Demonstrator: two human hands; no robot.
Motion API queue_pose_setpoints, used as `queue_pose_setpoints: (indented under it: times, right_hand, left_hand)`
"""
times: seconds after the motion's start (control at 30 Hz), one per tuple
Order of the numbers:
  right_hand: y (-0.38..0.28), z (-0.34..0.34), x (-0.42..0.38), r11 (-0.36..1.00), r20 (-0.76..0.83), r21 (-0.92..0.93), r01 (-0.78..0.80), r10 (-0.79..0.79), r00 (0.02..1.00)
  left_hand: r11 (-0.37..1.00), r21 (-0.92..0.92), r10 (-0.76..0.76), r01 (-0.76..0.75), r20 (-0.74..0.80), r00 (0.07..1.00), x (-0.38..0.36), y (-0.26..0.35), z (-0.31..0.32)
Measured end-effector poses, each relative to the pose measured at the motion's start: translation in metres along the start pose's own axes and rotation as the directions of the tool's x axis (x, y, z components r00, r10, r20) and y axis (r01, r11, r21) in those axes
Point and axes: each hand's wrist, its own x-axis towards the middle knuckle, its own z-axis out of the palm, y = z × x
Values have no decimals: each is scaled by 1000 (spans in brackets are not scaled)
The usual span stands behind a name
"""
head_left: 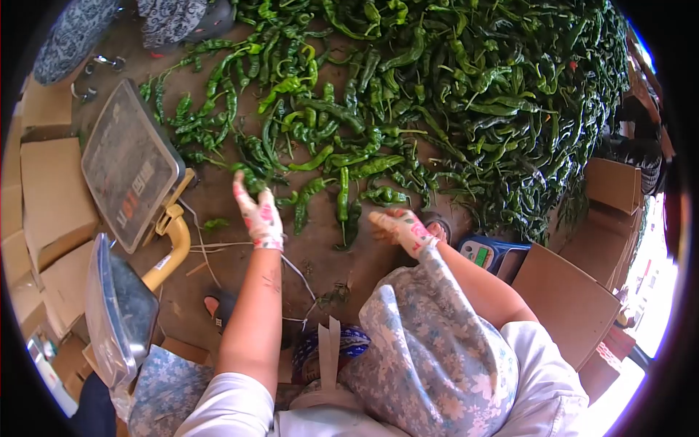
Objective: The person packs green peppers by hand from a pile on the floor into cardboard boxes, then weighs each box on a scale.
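My left hand [259, 218], in a white glove with pink flowers, reaches to the near edge of a spread of long green peppers. Its thumb and fingers are around a green pepper [250, 178], slightly blurred. My right hand [404, 229], in a matching glove, hovers above the floor just short of the nearest peppers. Its fingers point left, loosely apart, and I see nothing in them. Between the hands, a few single peppers [343, 195] lie on the brown floor. A large heap of green peppers [495, 95] fills the back and right.
A platform scale [133, 167] with a yellow post [177, 244] stands at left, its display head wrapped in plastic. A small blue scale [482, 255] is by my right foot. Cardboard boxes [564, 295] line both sides. A white cord [298, 277] crosses the floor. Patterned cloth shows at upper left.
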Motion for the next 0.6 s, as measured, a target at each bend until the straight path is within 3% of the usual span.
queue_pose_setpoints:
  times: [0.03,0.13,0.17,0.2,0.23,0.27,0.3,0.33,0.37,0.47,0.53,0.57,0.6]
  right_hand:
    - [0,7,-2,998,27,-31,-56,56,998]
    - [-2,42,17,933,-114,-349,82,-130,985]
    - [-28,54,19,873,-83,-483,68,-123,989]
    - [-52,67,18,794,-51,-605,60,-113,992]
    - [-35,71,39,891,-62,-399,215,-260,964]
    - [-4,65,76,886,65,-205,417,-412,909]
    - [-8,53,69,476,347,-478,738,-669,657]
    - [-39,58,30,763,249,-319,562,-504,827]
    - [-71,63,-11,942,134,-99,320,-306,942]
    - [-92,49,-36,866,126,-89,492,-481,868]
    - [-127,34,-50,799,110,-294,525,-518,848]
    - [-129,17,-30,595,52,-418,687,-739,672]
    - [-136,4,-19,764,-133,-305,569,-626,769]
  left_hand:
    - [985,-171,15,-21,-31,999,14,-12,4]
    - [997,7,-76,76,11,997,2,-10,24]
    - [993,-111,-21,31,89,996,-6,-27,35]
    - [996,-92,23,-11,139,990,-25,-22,49]
    - [999,-45,8,2,219,976,-42,-6,55]
    - [963,-104,-227,247,178,958,-54,9,61]
    - [945,-150,-259,291,201,945,-63,14,61]
    - [921,-197,-291,336,223,930,-69,18,59]
    - [901,-273,-259,337,285,923,-74,30,54]
    - [851,-465,-49,244,392,919,-68,68,44]
    - [876,-391,-89,283,445,891,-40,79,42]
    - [846,-477,-30,237,402,915,-22,72,47]
    - [824,-522,16,221,411,911,-5,76,49]
